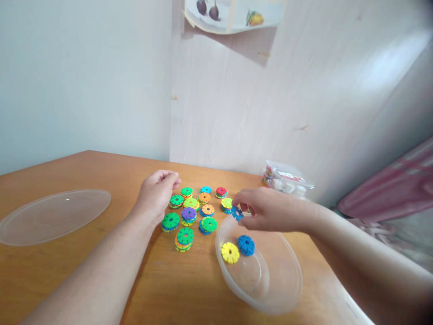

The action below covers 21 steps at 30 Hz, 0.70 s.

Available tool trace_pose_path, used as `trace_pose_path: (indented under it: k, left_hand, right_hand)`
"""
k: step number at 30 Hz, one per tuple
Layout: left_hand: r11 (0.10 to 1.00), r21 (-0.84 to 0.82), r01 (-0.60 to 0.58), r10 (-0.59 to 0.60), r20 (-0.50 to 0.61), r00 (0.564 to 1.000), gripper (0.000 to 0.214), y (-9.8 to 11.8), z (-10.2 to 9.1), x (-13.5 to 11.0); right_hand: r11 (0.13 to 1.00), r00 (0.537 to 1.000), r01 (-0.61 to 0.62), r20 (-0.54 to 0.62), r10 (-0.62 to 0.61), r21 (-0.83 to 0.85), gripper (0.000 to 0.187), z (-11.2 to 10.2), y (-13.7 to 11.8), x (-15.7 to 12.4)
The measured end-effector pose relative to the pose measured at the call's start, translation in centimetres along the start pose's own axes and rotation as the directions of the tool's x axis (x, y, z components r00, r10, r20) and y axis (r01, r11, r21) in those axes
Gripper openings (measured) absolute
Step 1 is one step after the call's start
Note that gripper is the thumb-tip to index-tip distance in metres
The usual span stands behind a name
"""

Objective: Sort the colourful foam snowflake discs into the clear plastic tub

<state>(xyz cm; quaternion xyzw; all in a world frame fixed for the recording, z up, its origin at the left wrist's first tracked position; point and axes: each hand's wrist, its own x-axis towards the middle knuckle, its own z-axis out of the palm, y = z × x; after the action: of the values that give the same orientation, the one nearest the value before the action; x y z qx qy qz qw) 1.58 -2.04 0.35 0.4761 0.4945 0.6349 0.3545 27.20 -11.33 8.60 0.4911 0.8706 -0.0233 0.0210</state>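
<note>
My right hand [260, 208] pinches a blue notched plastic disc [237, 213] between thumb and fingers, above the far rim of a clear round tub [291, 280]. In that tub lie a yellow disc [230, 253] and another blue disc [246, 245]. My left hand [158, 192] is curled closed at the left of several small stacks of discs; whether anything is inside it is hidden. Among the stacks are a purple-topped one [188, 214], a green-topped one [185, 236], a red-topped one [221, 192] and an orange-topped one [207, 210]. A yellow-green-topped stack [226, 204] stands close by my right fingers.
A clear round lid [57, 216] lies flat on the wooden table [111, 271] at the left. Clear plastic boxes [287, 177] with items inside stand against the wall at the back right. Pink cloth [389, 185] hangs on the right, and a picture sheet [233, 16] is on the wall.
</note>
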Motion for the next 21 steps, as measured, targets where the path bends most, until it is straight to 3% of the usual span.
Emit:
trace_pose_path:
  k: [3,7,12,15,21]
  left_hand:
    - [1.0,0.001,-0.008,0.008,0.009,1.0,0.018,0.1,0.1,0.0]
    - [1.0,0.01,-0.001,0.001,0.011,1.0,0.018,0.4,0.2,-0.2]
    - [1.0,0.027,0.009,-0.009,0.003,1.0,0.019,0.5,0.1,-0.3]
    - [0.999,0.027,0.02,-0.02,0.001,1.0,0.02,0.4,0.1,-0.1]
    - [0.999,0.02,0.047,-0.048,0.023,0.999,0.023,-0.1,0.1,0.2]
  right_hand:
    - [1.0,0.997,-0.02,0.069,0.021,-0.023,0.021,1.0,-1.0,-2.4]
    - [0.993,0.991,-0.038,0.124,0.052,-0.113,0.02,2.5,-1.3,-3.5]
    - [0.988,0.993,-0.094,0.055,0.102,-0.122,0.03,3.1,-0.5,-4.2]
    - [0.978,0.981,-0.194,-0.018,0.193,-0.077,0.03,2.6,1.1,-4.6]
    - [0.892,0.895,-0.444,-0.073,0.439,-0.08,0.037,2.1,6.8,-3.6]
